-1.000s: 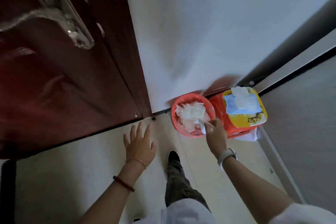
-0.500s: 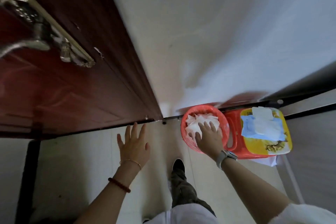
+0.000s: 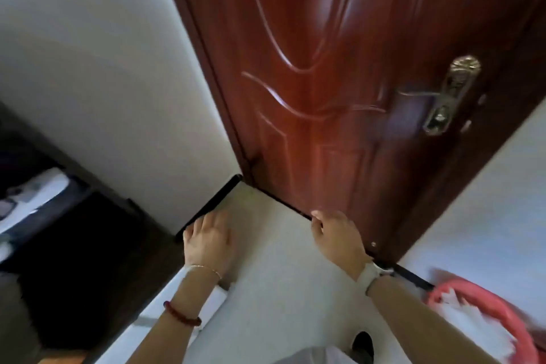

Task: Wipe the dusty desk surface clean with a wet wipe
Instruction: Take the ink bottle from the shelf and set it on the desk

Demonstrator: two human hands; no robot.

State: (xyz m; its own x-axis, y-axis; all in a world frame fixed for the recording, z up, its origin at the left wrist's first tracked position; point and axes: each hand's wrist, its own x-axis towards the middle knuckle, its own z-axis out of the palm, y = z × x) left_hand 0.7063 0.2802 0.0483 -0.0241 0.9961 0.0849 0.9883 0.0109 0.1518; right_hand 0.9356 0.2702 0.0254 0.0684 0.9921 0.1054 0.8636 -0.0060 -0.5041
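Note:
My left hand [image 3: 208, 238] hangs over the pale floor near the dark skirting, fingers loosely curled, nothing in it. My right hand [image 3: 336, 233] is out in front of the red-brown door, fingers curled downward and also holding nothing. The red waste basket [image 3: 478, 307] with crumpled white wipes [image 3: 472, 325] inside sits at the lower right edge, behind my right forearm. No wet wipe is in either hand. A dark desk surface [image 3: 74, 245] shows at the left, blurred.
A red-brown door [image 3: 325, 83] with a brass handle [image 3: 449, 94] stands straight ahead. White wall [image 3: 103, 68] lies to its left. My shoe [image 3: 363, 344] and trouser leg are at the bottom. Pale objects [image 3: 32, 198] rest at the far left.
The view swung left, from the basket toward the door. My right hand left the basket, where it had put the used wipe, and came up in front of the door. The wipes pack is out of view.

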